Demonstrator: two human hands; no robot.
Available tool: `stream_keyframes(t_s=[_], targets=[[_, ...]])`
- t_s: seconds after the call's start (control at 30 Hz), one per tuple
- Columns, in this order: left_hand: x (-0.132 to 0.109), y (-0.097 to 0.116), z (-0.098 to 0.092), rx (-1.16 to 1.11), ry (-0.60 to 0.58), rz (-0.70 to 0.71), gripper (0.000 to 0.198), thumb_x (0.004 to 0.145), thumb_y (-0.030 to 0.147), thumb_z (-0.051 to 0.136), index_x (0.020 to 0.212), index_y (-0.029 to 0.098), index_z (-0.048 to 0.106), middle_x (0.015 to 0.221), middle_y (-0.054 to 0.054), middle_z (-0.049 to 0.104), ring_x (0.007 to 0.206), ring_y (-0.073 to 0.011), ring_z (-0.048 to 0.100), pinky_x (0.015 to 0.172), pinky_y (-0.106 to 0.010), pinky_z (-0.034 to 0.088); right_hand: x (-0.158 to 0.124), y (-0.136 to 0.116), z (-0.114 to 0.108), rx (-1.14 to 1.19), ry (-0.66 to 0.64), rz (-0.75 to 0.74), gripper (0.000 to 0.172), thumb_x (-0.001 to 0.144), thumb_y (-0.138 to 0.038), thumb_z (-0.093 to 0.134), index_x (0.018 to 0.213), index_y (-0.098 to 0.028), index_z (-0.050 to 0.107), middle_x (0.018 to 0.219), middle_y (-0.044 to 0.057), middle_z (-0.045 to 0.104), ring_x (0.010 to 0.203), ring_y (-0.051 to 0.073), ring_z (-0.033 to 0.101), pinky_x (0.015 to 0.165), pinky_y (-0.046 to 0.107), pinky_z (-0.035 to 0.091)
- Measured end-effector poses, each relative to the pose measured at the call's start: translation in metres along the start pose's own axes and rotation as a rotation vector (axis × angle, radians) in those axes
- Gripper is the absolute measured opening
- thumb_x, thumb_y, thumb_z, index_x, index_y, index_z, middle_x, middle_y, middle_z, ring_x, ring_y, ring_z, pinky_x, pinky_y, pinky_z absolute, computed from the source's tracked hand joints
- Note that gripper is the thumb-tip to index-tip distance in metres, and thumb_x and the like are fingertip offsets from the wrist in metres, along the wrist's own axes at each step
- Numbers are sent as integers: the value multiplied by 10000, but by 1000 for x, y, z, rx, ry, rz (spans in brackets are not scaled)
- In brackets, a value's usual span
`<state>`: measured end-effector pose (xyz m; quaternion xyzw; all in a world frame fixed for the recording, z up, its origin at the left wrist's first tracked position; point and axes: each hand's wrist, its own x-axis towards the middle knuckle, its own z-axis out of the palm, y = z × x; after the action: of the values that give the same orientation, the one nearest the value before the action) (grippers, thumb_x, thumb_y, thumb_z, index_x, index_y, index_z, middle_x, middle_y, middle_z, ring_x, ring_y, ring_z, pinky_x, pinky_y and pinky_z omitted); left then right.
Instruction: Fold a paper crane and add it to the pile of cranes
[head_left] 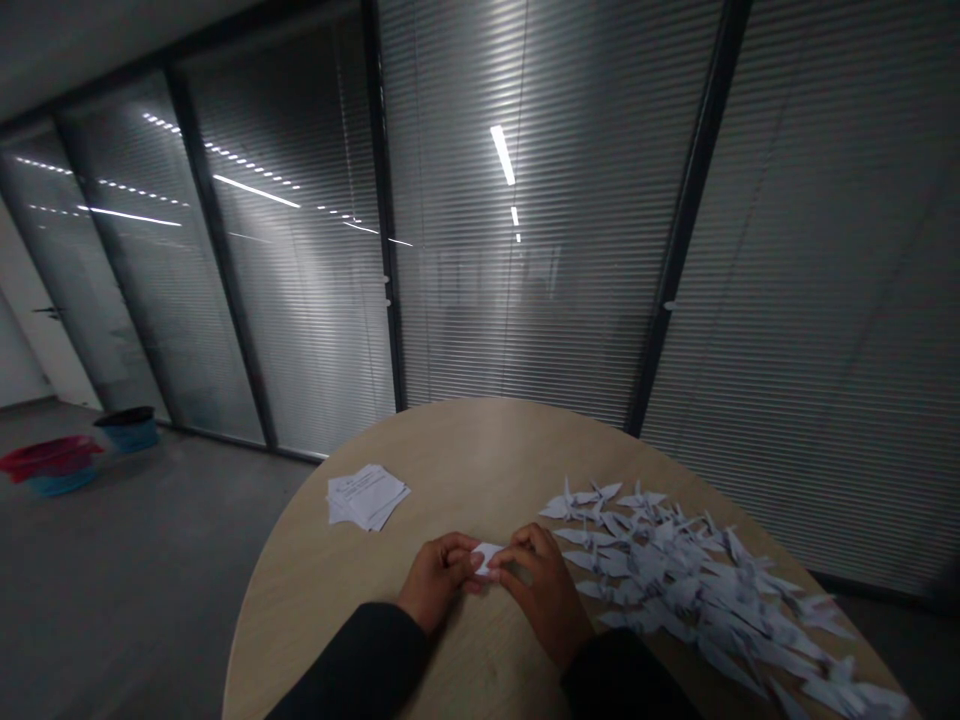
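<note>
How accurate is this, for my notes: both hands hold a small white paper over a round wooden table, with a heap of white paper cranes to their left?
Wrong side: the head view shows the heap of white folded paper cranes to the right of the left hand and right hand. They do hold the small white paper over the round pale wooden table.

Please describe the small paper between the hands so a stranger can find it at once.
On the round wooden table, find the left hand and right hand at the near edge. Between them sits a small folded white paper, the only piece held, unlike the loose stack and paper cranes.
</note>
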<state>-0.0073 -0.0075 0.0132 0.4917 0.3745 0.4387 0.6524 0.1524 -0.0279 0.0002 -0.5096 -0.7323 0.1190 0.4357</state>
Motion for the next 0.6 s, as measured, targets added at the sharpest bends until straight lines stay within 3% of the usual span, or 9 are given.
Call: stream_keyframes(t_s=[0.23,0.6], targets=[[-1,0,1,8,2,-3,592,466,520,791,799,75,585,684,-82,652,629,-150,603,587,-244,465,-1,-2,3,51,13,60,66,793,-223,588,757,-195,637,857,42,477,854,184,474,789,332,382],[-1,-3,0,68,-42,26,584,535,537,755,826,61,583,706,-98,665,634,-145,603,628,-263,480,-6,7,11,-3,53,10,88,845,-219,509,808,-190,583,887,53,487,879,194,465,797,342,382]])
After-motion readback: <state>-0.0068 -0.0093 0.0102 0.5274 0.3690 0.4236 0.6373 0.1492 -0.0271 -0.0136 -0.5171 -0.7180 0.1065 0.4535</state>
